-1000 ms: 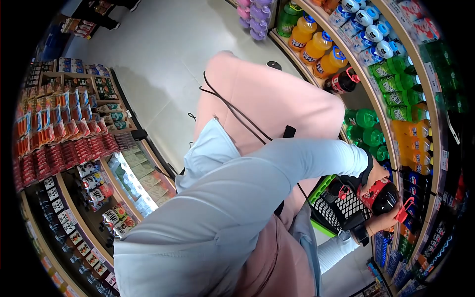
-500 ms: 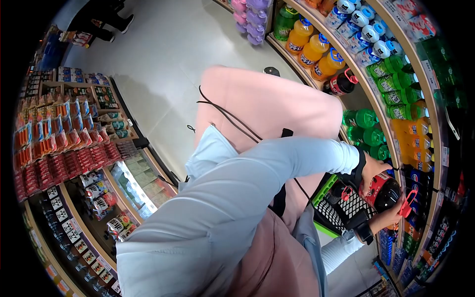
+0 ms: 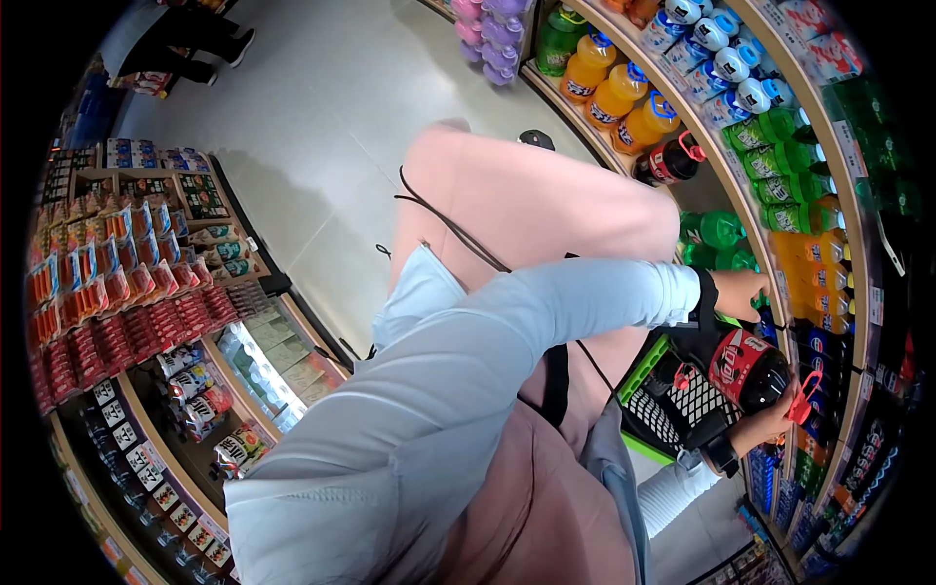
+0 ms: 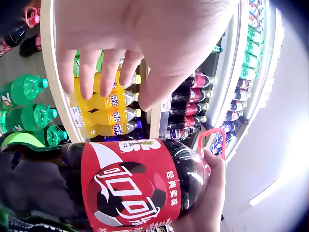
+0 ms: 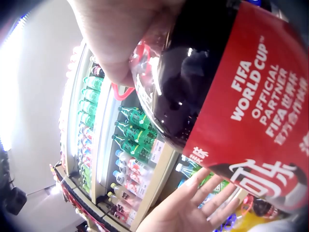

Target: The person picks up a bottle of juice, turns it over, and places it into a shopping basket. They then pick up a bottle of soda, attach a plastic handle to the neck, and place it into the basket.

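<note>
A large cola bottle point(image 3: 749, 370) with a red label and a red carry handle point(image 3: 805, 398) lies tilted beside and partly over a shopping basket point(image 3: 639, 370). My right hand point(image 3: 765, 426) grips it at the neck, thumb by the handle in the left wrist view. Apart from the bottle, my left hand point(image 4: 140, 43) has its fingers extended and holds nothing. From the right wrist, the label point(image 5: 260, 96) fills much of the view, and the left hand point(image 5: 193, 208) appears beyond it with spread fingers. Inside the basket, a red-handled bottle point(image 3: 681, 376) shows.
Curved drink shelves run along the right, with green bottles point(image 3: 717, 230), large orange bottles point(image 3: 614, 96) and another cola bottle point(image 3: 673, 161). Packaged snacks point(image 3: 117, 263) fill the left shelving. A person in dark trousers point(image 3: 180, 44) stands at the far upper left.
My left hand has let go of the cola bottle and moved off it toward the shelf. The right hand keeps its hold at the neck. The distant person has come further into view.
</note>
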The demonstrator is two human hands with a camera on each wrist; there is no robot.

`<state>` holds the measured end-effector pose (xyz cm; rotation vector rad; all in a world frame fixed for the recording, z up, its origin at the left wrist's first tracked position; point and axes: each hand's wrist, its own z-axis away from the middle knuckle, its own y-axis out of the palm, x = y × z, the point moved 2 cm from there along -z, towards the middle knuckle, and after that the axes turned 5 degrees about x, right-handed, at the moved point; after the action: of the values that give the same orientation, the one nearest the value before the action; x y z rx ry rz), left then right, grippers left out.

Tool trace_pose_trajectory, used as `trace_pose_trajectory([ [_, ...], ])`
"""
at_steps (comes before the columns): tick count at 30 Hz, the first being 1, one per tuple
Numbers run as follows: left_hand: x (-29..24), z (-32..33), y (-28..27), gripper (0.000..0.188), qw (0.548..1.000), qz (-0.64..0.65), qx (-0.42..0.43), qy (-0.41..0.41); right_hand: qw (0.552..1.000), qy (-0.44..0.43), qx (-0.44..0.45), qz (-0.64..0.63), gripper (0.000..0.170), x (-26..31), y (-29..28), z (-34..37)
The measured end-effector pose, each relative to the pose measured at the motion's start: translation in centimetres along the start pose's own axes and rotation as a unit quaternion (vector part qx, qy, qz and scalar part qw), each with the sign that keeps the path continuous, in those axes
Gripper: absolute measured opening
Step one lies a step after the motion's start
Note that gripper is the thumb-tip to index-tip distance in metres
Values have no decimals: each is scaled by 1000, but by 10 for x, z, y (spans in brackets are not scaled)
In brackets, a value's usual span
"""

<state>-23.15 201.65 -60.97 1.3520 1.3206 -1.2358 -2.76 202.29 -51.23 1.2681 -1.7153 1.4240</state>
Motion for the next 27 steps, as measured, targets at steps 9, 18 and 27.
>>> trace_pose_trajectory([
  [9, 9, 16, -44, 37, 990, 14, -122, -76, 1000, 0, 2, 7, 37, 3, 6, 0],
  [18, -3, 32, -73, 40, 994, 37, -87, -62, 999, -4, -4, 36, 36, 14, 8, 3],
  [27, -2, 71, -180, 28, 954, 38, -291, -63, 999, -13, 11, 45, 40, 13, 9, 3],
])
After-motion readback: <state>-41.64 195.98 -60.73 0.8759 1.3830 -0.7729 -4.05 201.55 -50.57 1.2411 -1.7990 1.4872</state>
